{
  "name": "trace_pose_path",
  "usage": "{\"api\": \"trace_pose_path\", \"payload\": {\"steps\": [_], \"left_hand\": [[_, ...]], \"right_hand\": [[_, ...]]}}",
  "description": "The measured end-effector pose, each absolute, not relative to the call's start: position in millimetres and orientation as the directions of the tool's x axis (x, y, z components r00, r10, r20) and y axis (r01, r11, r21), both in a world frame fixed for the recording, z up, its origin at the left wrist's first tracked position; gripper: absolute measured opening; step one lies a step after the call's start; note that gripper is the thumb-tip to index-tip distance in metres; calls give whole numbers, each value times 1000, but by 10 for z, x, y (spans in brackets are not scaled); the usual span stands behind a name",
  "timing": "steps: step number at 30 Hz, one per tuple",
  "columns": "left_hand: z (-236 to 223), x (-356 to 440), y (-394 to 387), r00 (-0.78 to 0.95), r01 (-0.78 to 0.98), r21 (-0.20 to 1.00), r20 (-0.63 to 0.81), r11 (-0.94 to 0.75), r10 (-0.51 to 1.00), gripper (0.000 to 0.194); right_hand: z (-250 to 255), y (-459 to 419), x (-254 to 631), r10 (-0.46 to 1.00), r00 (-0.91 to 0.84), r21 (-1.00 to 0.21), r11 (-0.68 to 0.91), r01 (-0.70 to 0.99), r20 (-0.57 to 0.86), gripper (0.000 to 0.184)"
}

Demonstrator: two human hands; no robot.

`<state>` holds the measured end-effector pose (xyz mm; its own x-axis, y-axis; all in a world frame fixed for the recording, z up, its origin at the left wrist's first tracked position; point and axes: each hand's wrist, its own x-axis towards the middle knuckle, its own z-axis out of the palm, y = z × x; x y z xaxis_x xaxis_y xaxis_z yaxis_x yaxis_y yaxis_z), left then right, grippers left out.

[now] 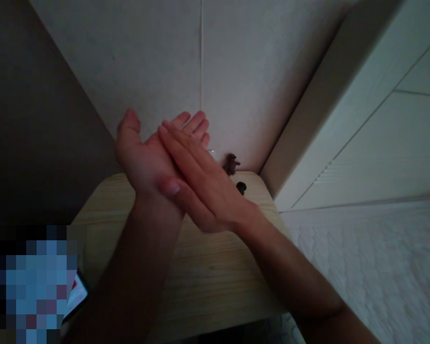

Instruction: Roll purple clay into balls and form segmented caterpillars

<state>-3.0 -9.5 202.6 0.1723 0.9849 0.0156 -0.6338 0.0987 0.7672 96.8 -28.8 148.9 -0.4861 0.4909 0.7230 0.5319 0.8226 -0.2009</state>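
My left hand is raised palm up over a small wooden table, its thumb apart and its fingers stretched out. Across that palm lies my right hand, palm down, with its fingers extended and its thumb near the left wrist. The two hands touch, and part of the left palm and fingers is covered by the right hand. Neither hand shows an object in it.
Against the wall at the table's back stand a small dark brown figurine and a small black object. A lit screen shows at lower left, partly pixelated. White quilted bedding and a pale panelled cabinet are at right.
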Motion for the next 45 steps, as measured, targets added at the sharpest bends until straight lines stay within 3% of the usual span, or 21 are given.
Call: {"api": "trace_pose_path", "payload": {"steps": [5, 11, 16, 20, 28, 34, 38, 42, 45], "left_hand": [[2052, -138, -92, -35, -754, 655, 45, -55, 998, 81], [1861, -311, 129, -8, -772, 630, 121, -83, 993, 65], [1694, -372, 303, 0, -776, 621, 170, -107, 985, 58], [1668, -336, 318, -4, -794, 601, 143, -90, 990, 53], [1666, -78, 246, -3, -756, 651, 100, -68, 995, 40], [1230, -27, 349, -149, -554, 815, 103, -169, 983, 32], [859, -87, 267, -217, -293, 906, 249, -306, 944, 23], [497, -198, 146, -138, 5, 911, 409, -412, 902, 19], [279, -278, 108, -36, 234, 845, 503, -482, 864, 21]], "right_hand": [[1488, -387, 939, 434, -524, -299, 897, 326, 733, 58], [1557, -386, 1059, 464, -567, -325, 885, 334, 681, 60], [1572, -376, 1128, 539, -518, -340, 835, 433, 664, 50], [1557, -324, 1221, 653, -378, -462, 744, 482, 657, 32], [1466, -5, 1369, 824, -70, -787, 559, 260, 562, 42], [1086, -92, 1465, 916, -56, -915, 401, 52, 398, 39], [649, -370, 1488, 977, -90, -976, 181, -121, 193, 40], [340, -478, 1500, 993, -84, -956, 52, -288, 79, 43], [255, -460, 1532, 997, -66, -925, 1, -380, 28, 44]]}}
